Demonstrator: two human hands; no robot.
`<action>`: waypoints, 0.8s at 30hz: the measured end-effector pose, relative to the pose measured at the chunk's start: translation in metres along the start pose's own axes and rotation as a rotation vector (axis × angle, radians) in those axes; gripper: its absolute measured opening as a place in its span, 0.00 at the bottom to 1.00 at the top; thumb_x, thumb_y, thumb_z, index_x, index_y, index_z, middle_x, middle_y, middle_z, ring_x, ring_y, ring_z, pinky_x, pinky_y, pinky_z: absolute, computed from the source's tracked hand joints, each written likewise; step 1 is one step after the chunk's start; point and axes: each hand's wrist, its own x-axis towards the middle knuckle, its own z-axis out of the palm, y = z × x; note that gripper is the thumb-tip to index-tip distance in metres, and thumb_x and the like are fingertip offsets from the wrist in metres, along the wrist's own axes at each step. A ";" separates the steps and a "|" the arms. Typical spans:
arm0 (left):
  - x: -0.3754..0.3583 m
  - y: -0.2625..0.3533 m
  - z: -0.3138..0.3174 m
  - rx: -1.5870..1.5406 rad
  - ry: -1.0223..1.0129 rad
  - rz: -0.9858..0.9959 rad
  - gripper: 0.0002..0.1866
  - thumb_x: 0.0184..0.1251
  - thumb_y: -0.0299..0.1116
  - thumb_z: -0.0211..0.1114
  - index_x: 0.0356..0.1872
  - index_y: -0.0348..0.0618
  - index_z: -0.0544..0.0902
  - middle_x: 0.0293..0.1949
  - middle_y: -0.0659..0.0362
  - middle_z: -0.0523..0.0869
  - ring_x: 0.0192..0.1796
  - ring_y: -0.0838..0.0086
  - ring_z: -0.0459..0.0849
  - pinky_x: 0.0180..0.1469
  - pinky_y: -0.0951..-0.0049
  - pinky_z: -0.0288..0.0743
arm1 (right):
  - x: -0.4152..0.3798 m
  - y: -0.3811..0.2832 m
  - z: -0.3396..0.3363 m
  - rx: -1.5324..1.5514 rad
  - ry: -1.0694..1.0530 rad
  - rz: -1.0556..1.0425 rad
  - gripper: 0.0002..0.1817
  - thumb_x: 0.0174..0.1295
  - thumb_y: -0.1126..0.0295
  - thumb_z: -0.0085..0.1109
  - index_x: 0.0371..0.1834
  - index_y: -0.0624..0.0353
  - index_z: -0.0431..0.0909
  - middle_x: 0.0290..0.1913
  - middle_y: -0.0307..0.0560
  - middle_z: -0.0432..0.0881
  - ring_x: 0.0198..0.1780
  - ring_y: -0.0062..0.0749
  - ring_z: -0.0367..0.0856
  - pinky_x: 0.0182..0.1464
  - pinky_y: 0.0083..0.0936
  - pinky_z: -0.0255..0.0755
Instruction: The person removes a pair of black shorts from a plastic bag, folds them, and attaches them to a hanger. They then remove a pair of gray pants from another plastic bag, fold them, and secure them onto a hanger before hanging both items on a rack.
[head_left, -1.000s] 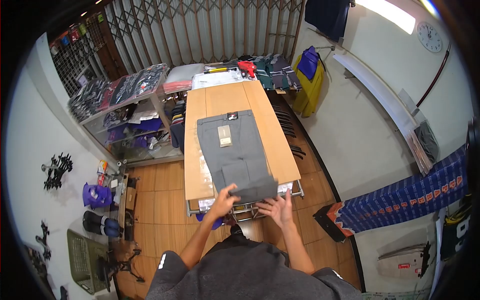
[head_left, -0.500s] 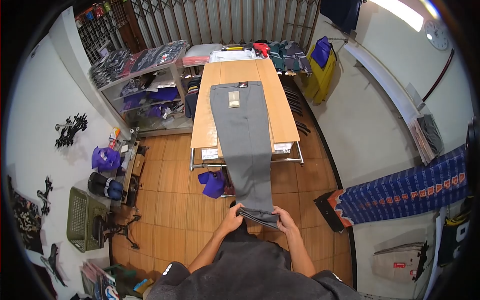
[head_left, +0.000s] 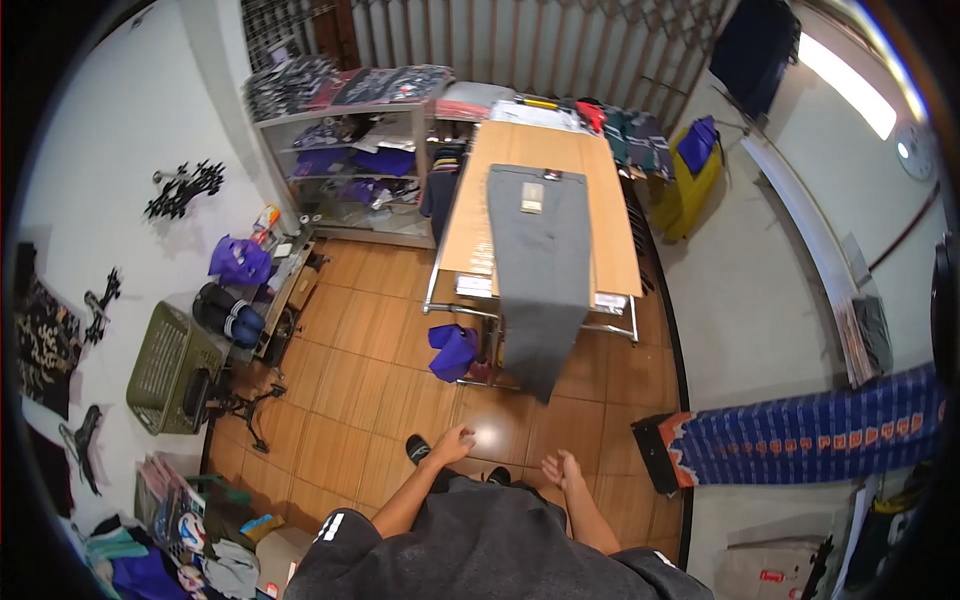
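Note:
Grey trousers (head_left: 545, 245) lie lengthwise on the wooden tabletop (head_left: 468, 235), waist at the far end. A paper tag (head_left: 532, 198) sits near the waistband. Their lower legs hang over the table's near edge, with the hem just above the floor. My left hand (head_left: 452, 443) is in the air below and left of that hem, fingers loosely bent and holding nothing. To the right, my right hand (head_left: 563, 469) is also free of the cloth, its fingers apart. Neither hand touches the trousers.
A purple bag (head_left: 453, 352) hangs at the table's near left leg. Beyond stands a glass cabinet (head_left: 345, 225) with folded clothes. A green basket (head_left: 170, 370) is on the left, and a blue patterned cloth roll (head_left: 800, 440) juts in from the right.
Both hands have let go of the trouser hem and drawn back towards my body. The trouser legs now hang down from the table edge. The camera view has turned somewhat.

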 end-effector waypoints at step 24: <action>-0.247 -0.328 -0.205 -0.582 0.811 -0.723 0.19 0.65 0.41 0.72 0.49 0.37 0.87 0.47 0.45 0.91 0.52 0.60 0.89 0.57 0.64 0.82 | 0.092 0.138 0.467 -1.165 -0.257 -0.105 0.20 0.70 0.61 0.53 0.61 0.56 0.77 0.49 0.48 0.88 0.42 0.37 0.89 0.43 0.42 0.74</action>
